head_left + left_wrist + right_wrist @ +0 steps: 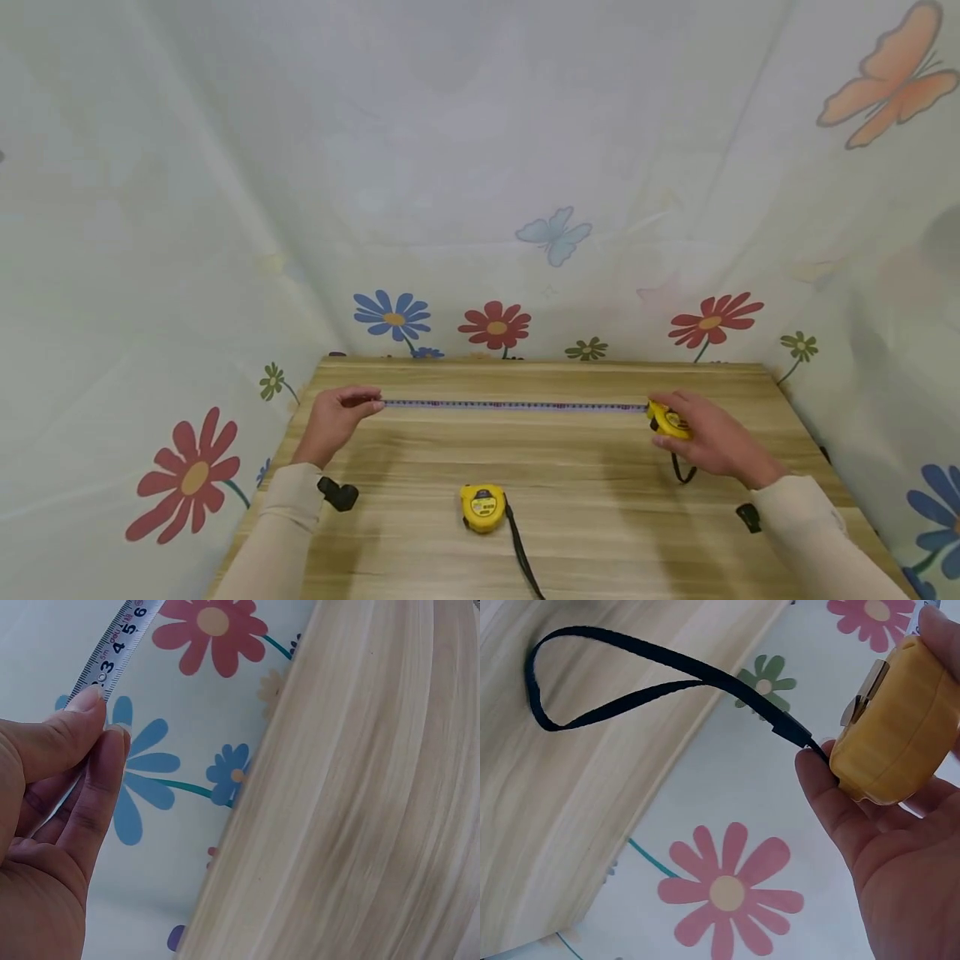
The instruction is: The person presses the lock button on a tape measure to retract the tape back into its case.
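Observation:
My left hand (335,423) pinches the free end of a tape measure's blade (517,406) between thumb and fingers. In the left wrist view the printed blade (116,649) runs up and away from the thumb. The blade stretches straight across to a yellow tape measure case (667,419), which my right hand (712,437) grips. A black wrist strap (630,645) hangs in a loop from this case, seen in the right wrist view. On the table between the hands, nearer the front, lies a second yellow tape measure (483,508) with its own black strap (521,550).
The wood-grain table (420,458) ends at a back edge below a pale curtain (480,150) printed with flowers and butterflies. That curtain also hangs along the left and right sides. Black wrist devices (339,493) sit at both sleeves.

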`<state>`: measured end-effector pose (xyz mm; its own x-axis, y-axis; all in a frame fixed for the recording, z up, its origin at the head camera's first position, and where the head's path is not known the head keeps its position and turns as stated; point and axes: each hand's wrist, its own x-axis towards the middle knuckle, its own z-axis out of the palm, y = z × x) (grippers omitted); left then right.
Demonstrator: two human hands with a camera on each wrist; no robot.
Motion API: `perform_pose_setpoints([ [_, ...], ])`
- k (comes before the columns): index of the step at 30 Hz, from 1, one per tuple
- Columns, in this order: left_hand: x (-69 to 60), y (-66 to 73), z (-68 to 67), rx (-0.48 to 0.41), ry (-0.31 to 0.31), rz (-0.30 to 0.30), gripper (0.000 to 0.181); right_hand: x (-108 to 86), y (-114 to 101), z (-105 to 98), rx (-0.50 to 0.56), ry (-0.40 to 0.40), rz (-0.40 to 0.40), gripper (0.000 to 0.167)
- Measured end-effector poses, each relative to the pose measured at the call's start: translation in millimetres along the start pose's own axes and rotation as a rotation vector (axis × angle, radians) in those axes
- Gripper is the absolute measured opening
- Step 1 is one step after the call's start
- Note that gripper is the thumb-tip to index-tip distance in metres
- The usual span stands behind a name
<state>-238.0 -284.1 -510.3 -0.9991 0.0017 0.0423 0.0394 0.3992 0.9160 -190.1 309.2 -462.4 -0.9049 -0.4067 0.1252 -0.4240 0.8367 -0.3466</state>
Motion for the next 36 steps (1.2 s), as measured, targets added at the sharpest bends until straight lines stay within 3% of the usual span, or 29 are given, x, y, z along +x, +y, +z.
perform_pose_setpoints([
  [5, 0.6, 4.7, -3.9, 0.002, 0.014, -0.001, 0.031, -2.1, -2.3, -5.4, -0.016, 0.036, -0.085, 0.045],
  [9, -2.1, 5.0, -6.3, 0.010, 0.015, -0.006, 0.032, -3.0, -7.4, -7.4, -0.016, 0.035, -0.084, 0.032],
  [15, -6.0, 9.3, -10.2, 0.025, 0.026, -0.025, 0.034, -2.1, -15.7, -11.2, -0.022, 0.033, -0.078, 0.028],
  [21, -3.8, 13.7, -10.6, 0.018, 0.032, -0.008, 0.033, -0.1, -17.3, -14.0, -0.017, 0.044, -0.091, 0.015],
  [28, -2.9, 15.3, -11.6, 0.003, 0.042, 0.025, 0.034, -3.0, -19.9, -14.4, -0.005, 0.070, -0.107, 0.013],
  [31, -2.7, 14.8, -13.2, 0.000, 0.046, 0.021, 0.034, -4.6, -22.2, -16.1, 0.019, 0.065, -0.088, 0.017],
  [36, -1.4, 13.1, -16.1, -0.039, 0.055, 0.040, 0.036, -1.6, -25.1, -22.0, 0.058, 0.026, -0.018, 0.054],
])
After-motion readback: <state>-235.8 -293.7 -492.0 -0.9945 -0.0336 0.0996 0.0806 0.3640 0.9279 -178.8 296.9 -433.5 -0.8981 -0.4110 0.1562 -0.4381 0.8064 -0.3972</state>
